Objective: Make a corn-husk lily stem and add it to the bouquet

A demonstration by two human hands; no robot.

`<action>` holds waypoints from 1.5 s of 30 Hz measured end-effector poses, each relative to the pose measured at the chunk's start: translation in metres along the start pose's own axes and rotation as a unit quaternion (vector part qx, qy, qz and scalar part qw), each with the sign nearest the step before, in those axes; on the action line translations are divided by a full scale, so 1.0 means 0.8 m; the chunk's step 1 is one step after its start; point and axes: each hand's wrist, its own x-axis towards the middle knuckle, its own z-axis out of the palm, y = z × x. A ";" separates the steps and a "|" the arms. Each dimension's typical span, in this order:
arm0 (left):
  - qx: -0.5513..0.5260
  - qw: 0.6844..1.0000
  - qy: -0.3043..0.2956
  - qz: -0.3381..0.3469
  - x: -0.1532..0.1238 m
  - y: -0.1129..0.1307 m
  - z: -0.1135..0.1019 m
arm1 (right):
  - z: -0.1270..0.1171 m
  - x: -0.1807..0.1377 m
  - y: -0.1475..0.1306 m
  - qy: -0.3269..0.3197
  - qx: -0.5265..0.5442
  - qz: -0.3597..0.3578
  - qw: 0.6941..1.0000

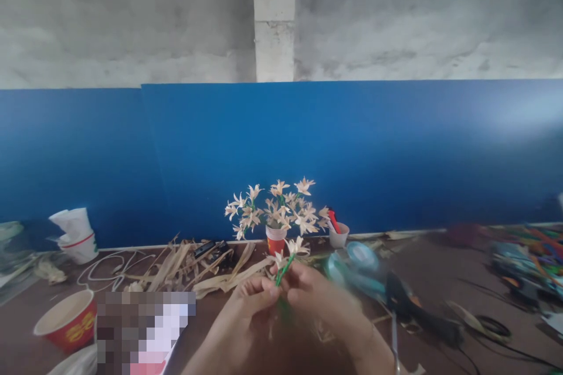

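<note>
- At the cluttered brown worktable (pixel 435 272), my left hand (pixel 253 299) pinches the green stem (pixel 282 272) of a small pale flower (pixel 294 245), fingertips closed tight on it.
- My right hand (pixel 323 299), blurred, is clamped on the same stem just beside the left.
- The flower stands slightly tilted above my knuckles, in front of the red cup (pixel 275 241) that holds a finished bunch (pixel 277 205), near the dried leaf strips (pixel 211 272).
- Done well, I judge, this needs a firm pinch low on the stem, petals untouched, and any twisting by fingertips alone, clear of the blue tape roll (pixel 360 255).
</note>
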 end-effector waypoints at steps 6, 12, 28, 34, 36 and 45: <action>0.059 0.996 -0.049 -0.048 0.010 -0.013 -0.017 | 0.009 -0.009 -0.012 0.029 0.045 0.034 0.998; 0.140 0.988 0.035 0.050 0.004 -0.003 -0.003 | 0.027 -0.006 -0.023 0.157 0.031 0.035 0.987; 0.073 0.997 -0.026 0.010 -0.002 0.007 -0.006 | 0.012 0.004 0.005 0.019 0.080 0.024 0.996; 0.075 0.997 0.007 -0.005 0.003 0.006 -0.010 | 0.013 0.004 -0.002 0.153 0.021 -0.015 0.988; 0.094 0.995 0.018 0.007 0.005 0.004 -0.012 | 0.016 0.003 -0.007 0.182 -0.016 -0.014 0.983; 0.126 0.990 0.035 0.044 0.014 -0.009 -0.018 | 0.023 -0.002 -0.006 0.223 -0.114 -0.034 0.968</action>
